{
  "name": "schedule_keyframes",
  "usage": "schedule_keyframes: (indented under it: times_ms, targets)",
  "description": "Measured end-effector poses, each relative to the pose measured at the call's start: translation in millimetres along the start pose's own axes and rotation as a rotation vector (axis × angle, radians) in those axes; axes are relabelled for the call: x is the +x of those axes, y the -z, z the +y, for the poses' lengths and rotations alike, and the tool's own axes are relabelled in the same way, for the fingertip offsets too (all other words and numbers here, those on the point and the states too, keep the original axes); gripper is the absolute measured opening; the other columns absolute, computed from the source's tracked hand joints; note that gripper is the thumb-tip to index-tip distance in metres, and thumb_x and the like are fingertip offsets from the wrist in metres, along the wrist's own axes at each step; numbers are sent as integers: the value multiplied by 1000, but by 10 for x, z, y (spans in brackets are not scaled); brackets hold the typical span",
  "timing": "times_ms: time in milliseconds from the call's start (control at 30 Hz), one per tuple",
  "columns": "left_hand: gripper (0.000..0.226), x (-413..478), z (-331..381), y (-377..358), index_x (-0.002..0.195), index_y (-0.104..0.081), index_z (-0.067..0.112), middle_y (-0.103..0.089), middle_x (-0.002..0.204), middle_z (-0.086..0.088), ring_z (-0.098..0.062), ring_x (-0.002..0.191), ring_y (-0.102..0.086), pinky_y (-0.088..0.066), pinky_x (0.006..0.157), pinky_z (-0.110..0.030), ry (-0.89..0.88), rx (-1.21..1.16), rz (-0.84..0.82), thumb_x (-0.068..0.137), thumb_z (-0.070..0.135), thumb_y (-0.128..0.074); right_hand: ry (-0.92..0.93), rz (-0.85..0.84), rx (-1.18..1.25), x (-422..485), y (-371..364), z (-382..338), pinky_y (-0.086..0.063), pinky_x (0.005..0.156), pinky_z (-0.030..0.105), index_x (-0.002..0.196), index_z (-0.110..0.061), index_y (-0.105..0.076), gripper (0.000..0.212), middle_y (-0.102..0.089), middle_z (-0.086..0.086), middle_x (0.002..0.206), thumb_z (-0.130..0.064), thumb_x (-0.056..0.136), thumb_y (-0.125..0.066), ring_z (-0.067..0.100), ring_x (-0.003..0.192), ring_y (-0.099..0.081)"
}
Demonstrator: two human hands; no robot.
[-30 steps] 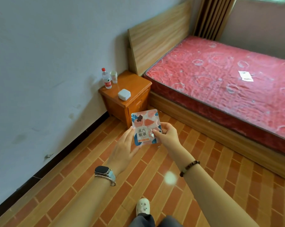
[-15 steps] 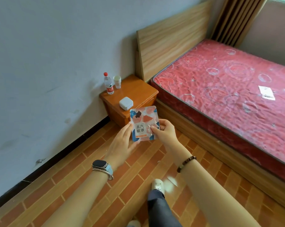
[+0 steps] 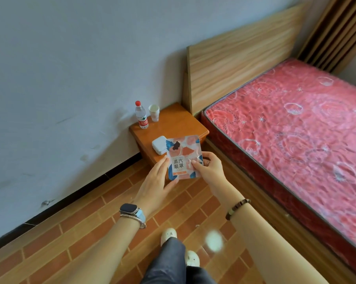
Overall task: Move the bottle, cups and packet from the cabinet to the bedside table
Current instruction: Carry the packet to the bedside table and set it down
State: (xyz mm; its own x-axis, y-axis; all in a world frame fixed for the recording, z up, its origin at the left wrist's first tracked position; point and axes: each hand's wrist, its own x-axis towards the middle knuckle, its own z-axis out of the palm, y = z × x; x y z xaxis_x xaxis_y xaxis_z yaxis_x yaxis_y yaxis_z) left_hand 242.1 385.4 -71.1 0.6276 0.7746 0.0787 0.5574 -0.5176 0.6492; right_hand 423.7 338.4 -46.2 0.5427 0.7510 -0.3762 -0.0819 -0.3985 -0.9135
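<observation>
I hold a flat pink, orange and blue packet (image 3: 183,154) upright in front of me, just before the bedside table (image 3: 173,128). My right hand (image 3: 208,168) pinches its right edge between thumb and fingers. My left hand (image 3: 155,181) lies along its left edge with straight fingers. On the back of the orange wooden table stand a clear water bottle (image 3: 141,114) with a red cap and stacked white cups (image 3: 154,112), close to the wall.
A small white box (image 3: 158,144) lies at the table's front left corner, partly behind the packet. A bed with a red mattress (image 3: 295,124) and a wooden headboard (image 3: 240,56) fills the right. Brick-patterned floor (image 3: 70,232) lies below; a grey wall stands to the left.
I have walked closer to the bedside table; the packet, held in both hands, now overlaps the table's front edge in view. The grip looks unchanged.
</observation>
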Motion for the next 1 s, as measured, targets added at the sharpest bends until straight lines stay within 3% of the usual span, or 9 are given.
schedule_keyframes:
  times_ms: [367, 533, 733, 1000]
  targets:
    - [70, 1402, -488, -13, 149, -16, 21, -20, 155, 4, -7, 140, -22, -43, 104, -30, 74, -68, 6, 92, 43, -51, -44, 3, -56, 1485, -324, -390, -56, 61, 22, 119, -15, -54, 33, -69, 8, 109, -17, 90, -68, 14, 84, -71]
    - [70, 2109, -799, 95, 148, -18, 24, -22, 154, 4, -10, 140, -24, -45, 102, -31, 116, -82, 20, 91, 43, -53, -57, -10, -87, 2166, -609, -741, -50, 50, 14, 122, -15, -50, 33, -67, 6, 107, -17, 92, -65, 6, 72, -67]
    - [66, 2789, -1115, 193, 149, -18, 26, -22, 154, 5, -10, 141, -23, -40, 105, -28, 142, -66, -1, 91, 45, -46, -104, -14, -101, 2810, -833, -963, -49, 48, 11, 123, -16, -49, 33, -63, -4, 94, -18, 93, -63, 3, 68, -66]
    - [63, 3357, -1469, 19, 148, -19, 23, -24, 154, 4, -9, 140, -23, -35, 106, -23, 201, -100, -27, 94, 41, -46, -187, -15, -167, 3543, -1020, -908, -49, 47, 13, 124, -15, -48, 34, -67, 8, 113, -19, 93, -63, 7, 73, -68]
